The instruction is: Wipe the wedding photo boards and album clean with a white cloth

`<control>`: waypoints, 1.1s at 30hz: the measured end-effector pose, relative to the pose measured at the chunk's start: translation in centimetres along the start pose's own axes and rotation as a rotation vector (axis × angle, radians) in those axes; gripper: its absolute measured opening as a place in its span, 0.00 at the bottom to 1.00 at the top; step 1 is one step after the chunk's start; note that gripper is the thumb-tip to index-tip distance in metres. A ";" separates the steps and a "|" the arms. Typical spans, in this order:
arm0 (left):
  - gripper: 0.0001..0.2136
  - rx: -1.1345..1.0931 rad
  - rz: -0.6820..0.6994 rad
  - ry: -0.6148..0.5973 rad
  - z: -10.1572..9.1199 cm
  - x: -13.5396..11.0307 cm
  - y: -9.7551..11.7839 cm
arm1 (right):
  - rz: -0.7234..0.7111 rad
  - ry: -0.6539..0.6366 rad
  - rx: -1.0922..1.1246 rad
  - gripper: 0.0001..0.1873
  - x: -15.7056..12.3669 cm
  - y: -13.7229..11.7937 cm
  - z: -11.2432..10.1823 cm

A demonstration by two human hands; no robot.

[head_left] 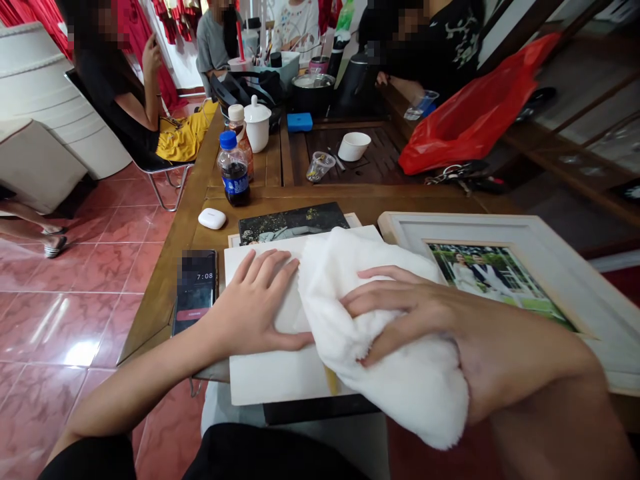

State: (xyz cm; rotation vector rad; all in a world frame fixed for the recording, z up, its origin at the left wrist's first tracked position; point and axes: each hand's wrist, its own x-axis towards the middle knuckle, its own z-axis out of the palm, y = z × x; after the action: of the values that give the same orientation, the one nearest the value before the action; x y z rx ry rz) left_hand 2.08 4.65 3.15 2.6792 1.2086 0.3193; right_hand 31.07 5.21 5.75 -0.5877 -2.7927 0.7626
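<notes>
My left hand (257, 303) lies flat, fingers spread, on a white board-like frame (265, 377) at the table's near edge. My right hand (415, 313) presses a fluffy white cloth (400, 373) onto the same white frame, fingers gripping the cloth. A second white picture frame (540, 247) holding a wedding photo sits to the right, touching my right forearm. A dark photo print (293, 222) lies just behind the white frame.
A phone (195, 290) showing 7:08 and a white earbud case (212, 218) lie left. Cola bottle (234, 170), white jar (257, 123), bowl (353, 145), plastic cup (319, 166), red plastic bag (475, 113) and keys (457, 177) stand farther back. Other people sit around the table.
</notes>
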 end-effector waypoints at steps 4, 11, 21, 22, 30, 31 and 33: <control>0.46 0.000 0.013 0.004 -0.1 0.0 0.0 | 0.138 0.138 -0.126 0.28 0.8 0.6 0.9; 0.47 -0.008 0.008 -0.003 -0.1 0.0 0.0 | 0.380 0.404 -0.374 0.31 2.2 0.9 1.9; 0.47 -0.015 -0.011 -0.001 0.0 0.0 0.0 | 0.088 -0.022 -0.106 0.26 0.1 -0.4 -0.6; 0.47 -0.016 -0.007 0.000 0.0 0.0 0.0 | 0.114 0.005 -0.115 0.27 0.2 -0.4 -0.4; 0.46 -0.013 0.010 0.003 0.0 -0.1 0.0 | 0.507 0.371 -0.431 0.32 2.2 0.5 1.9; 0.46 -0.013 0.009 0.001 0.0 -0.1 0.0 | 0.533 0.397 -0.459 0.32 2.3 0.6 2.0; 0.46 -0.012 0.008 -0.001 0.0 -0.1 0.0 | 0.538 0.407 -0.481 0.32 2.2 0.6 2.1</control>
State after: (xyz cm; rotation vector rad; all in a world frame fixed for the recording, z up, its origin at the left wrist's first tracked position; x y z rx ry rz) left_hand 2.07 4.58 3.14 2.6741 1.1926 0.3255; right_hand 28.68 5.73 3.81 -1.4302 -2.4346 0.0016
